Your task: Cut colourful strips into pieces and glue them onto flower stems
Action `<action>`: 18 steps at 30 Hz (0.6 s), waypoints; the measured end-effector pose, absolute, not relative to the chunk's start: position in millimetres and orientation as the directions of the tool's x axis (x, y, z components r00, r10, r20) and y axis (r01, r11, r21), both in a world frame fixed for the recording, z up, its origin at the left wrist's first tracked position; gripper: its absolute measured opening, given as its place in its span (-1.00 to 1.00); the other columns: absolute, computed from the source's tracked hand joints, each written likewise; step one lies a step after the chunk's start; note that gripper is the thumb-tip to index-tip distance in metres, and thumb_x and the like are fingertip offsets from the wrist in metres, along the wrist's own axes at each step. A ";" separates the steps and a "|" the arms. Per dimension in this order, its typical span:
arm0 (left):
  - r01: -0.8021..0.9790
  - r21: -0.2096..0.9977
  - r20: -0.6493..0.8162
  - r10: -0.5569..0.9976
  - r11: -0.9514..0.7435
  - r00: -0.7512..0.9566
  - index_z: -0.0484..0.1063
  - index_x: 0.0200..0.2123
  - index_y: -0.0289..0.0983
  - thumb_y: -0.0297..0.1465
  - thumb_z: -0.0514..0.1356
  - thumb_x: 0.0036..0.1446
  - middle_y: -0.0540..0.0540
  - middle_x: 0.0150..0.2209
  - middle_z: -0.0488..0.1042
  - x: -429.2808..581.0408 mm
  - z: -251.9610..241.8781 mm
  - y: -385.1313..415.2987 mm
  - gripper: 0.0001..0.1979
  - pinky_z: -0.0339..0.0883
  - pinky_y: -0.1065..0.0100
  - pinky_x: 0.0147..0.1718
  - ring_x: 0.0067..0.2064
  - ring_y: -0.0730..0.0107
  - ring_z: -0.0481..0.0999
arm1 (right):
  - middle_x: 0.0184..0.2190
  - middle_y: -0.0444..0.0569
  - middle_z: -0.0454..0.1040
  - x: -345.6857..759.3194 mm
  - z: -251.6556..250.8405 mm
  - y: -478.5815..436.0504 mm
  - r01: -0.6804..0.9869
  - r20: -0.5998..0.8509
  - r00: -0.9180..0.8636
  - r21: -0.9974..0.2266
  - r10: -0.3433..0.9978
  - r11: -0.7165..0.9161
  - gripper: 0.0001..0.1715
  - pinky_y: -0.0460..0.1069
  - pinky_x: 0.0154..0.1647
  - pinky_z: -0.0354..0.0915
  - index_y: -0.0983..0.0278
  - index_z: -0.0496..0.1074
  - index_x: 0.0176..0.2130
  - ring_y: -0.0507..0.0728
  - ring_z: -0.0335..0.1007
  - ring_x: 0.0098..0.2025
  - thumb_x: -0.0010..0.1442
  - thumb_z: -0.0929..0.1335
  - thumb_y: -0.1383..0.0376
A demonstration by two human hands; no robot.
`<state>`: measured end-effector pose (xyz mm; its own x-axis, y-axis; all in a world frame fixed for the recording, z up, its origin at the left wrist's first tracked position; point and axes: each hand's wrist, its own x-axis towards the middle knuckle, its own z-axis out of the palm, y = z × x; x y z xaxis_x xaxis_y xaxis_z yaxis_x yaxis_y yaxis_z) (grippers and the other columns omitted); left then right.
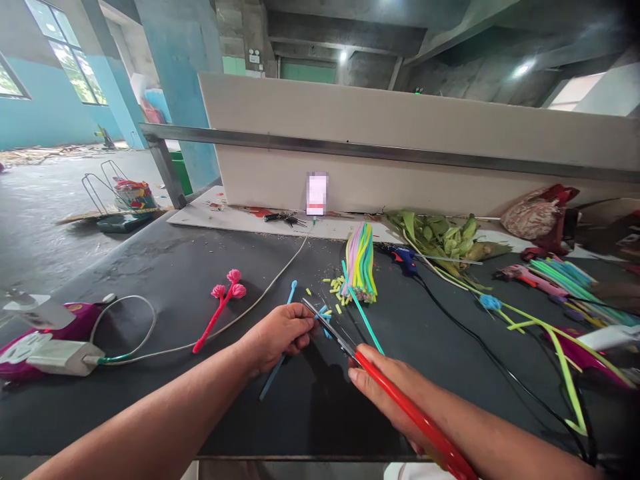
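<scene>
My left hand [287, 330] is closed in a pinch above the dark table; what sits between its fingertips is too small to make out. A thin blue stem [271, 379] with a small knob at its far end passes behind or under this hand; I cannot tell whether it is held. My right hand [395, 393] grips red-handled scissors [373, 367], whose blades point toward the left fingertips. Short blue and yellow cut pieces [336, 293] lie just beyond. A bundle of colored pipe cleaners [361, 260] lies behind them, with a teal one [365, 313] in front.
A pink three-headed flower stem [223, 307] lies left, near a white cable and power strip [25, 353]. A phone [317, 193] leans at the back. Rightward are a blue glue gun [405, 260], green leaves [445, 240], a yellow-green stem [565, 373] and more pipe cleaners [565, 277].
</scene>
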<state>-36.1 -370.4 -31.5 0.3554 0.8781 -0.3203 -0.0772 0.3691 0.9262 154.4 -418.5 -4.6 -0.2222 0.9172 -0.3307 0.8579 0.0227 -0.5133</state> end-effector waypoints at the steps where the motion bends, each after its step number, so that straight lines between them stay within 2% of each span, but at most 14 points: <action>1: -0.078 0.925 -0.322 0.878 0.371 0.353 0.26 -0.46 -0.32 -0.34 0.15 -0.02 0.10 -0.63 0.22 -35.9 -31.2 -370.7 -0.85 -0.26 0.54 -0.70 -0.66 0.71 0.05 | -0.61 -0.21 0.23 155.1 -5.9 -418.1 0.853 -0.318 -0.235 -0.521 0.919 0.037 -0.75 -0.14 -0.60 -0.01 0.21 0.20 -0.41 -0.04 0.06 -0.61 0.17 0.21 0.10; 6: -0.065 0.924 -0.334 0.878 0.377 0.344 0.27 -0.45 -0.32 -0.34 0.15 -0.03 0.12 -0.66 0.20 -35.9 -31.7 -370.7 -0.85 -0.24 0.55 -0.69 -0.67 0.70 0.05 | -0.63 -0.22 0.20 155.4 -5.7 -417.9 0.831 -0.270 -0.263 -0.551 0.926 0.076 -0.72 -0.11 -0.57 0.01 0.21 0.17 -0.46 -0.02 0.07 -0.59 0.18 0.21 0.10; 14: -0.062 0.931 -0.319 0.886 0.359 0.337 0.29 -0.46 -0.33 -0.33 0.17 -0.05 0.11 -0.64 0.23 -37.7 -37.2 -367.8 -0.83 -0.24 0.55 -0.70 -0.67 0.71 0.05 | -0.63 -0.24 0.16 157.8 -11.6 -415.1 0.801 -0.260 -0.294 -0.592 0.920 0.089 -0.76 -0.10 -0.48 0.07 0.23 0.16 -0.48 -0.02 0.04 -0.56 0.19 0.18 0.19; 18: -0.050 0.924 -0.346 0.885 0.379 0.312 0.29 -0.48 -0.33 -0.32 0.19 -0.06 0.08 -0.60 0.28 -35.5 -35.4 -367.6 -0.81 -0.25 0.55 -0.70 -0.67 0.73 0.05 | -0.65 -0.26 0.10 156.2 -11.9 -413.4 0.820 -0.354 -0.240 -0.573 0.904 -0.006 -0.77 -0.14 -0.61 -0.01 0.23 0.13 -0.49 -0.05 -0.01 -0.61 0.18 0.18 0.23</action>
